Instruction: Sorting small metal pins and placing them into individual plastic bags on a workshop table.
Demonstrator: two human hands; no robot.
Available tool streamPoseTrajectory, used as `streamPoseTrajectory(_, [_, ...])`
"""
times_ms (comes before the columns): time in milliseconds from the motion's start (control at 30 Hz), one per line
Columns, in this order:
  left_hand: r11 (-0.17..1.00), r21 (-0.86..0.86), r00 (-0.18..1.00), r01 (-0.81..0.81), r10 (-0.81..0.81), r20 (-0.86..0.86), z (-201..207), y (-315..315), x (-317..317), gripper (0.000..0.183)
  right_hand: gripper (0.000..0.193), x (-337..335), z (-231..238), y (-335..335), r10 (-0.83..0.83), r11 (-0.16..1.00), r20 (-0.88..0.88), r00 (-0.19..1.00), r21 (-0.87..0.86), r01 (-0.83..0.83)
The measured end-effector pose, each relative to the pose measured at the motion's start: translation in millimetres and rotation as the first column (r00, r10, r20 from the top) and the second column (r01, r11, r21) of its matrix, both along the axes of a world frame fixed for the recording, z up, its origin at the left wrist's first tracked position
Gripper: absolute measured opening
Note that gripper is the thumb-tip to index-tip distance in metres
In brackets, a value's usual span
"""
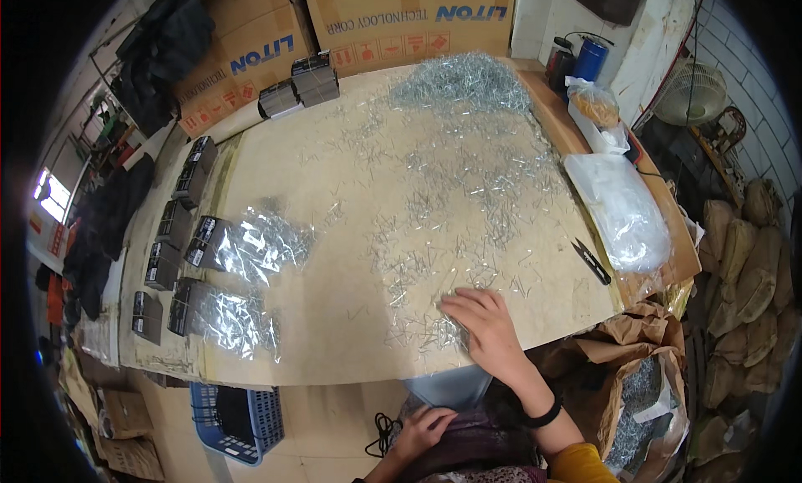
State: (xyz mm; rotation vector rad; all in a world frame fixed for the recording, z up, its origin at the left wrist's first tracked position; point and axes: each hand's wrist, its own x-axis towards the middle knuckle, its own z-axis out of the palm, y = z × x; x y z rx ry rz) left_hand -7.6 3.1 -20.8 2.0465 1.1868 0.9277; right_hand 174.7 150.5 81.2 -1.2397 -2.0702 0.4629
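The right hand is lying palm down near the tabletop's near edge, its fingers spread flat and released, pressing on a small heap of thin metal pins and grasping none of them. More of the same pins are lying scattered across the middle of the tabletop and are piling into a dense mound at the far edge. The left hand is resting below the near edge, on dark purple cloth in the lap, fingers loosely curled and holding nothing. Black snips are lying by the right edge, just beside a clear plastic bag. Along the left edge, dark small boxes are sitting in a row, with two clear packets of pins close by. A blue basket is standing under the near left corner.
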Motion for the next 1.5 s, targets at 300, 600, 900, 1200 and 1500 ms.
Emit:
streamPoseTrajectory(300, [0.994, -0.111, 0.996, -0.017, 0.027, 0.087, 7, 1, 2, 0.011, 0.056, 24, 2, -21, -0.037, 0.989, -0.326, 0.945, -0.148, -0.013])
streamPoseTrajectory(600, [0.955, -0.285, 0.968, -0.075, 0.138, 0.208, 16, -1, 6, 0.014, 0.048, -48, -6, -47, -0.267, 0.959, 0.221, 0.938, 0.162, 0.234])
streamPoseTrajectory(900, [0.958, -0.279, 0.965, -0.058, 0.125, 0.230, 18, -6, 4, 0.016, 0.047, -34, -31, -71, -0.153, 0.945, 0.024, 0.988, 0.298, 0.139])
streamPoseTrajectory(1200, [0.964, -0.262, 0.970, -0.053, 0.112, 0.216, 23, -4, 3, 0.015, 0.046, -17, -39, -80, -0.030, 0.966, -0.011, 0.999, 0.257, 0.032])
streamPoseTrajectory(1500, [0.940, -0.340, 0.985, -0.022, 0.078, 0.152, 22, 4, -2, 0.013, 0.024, 19, -61, -105, -0.153, 0.931, -0.203, 0.967, 0.298, 0.209])
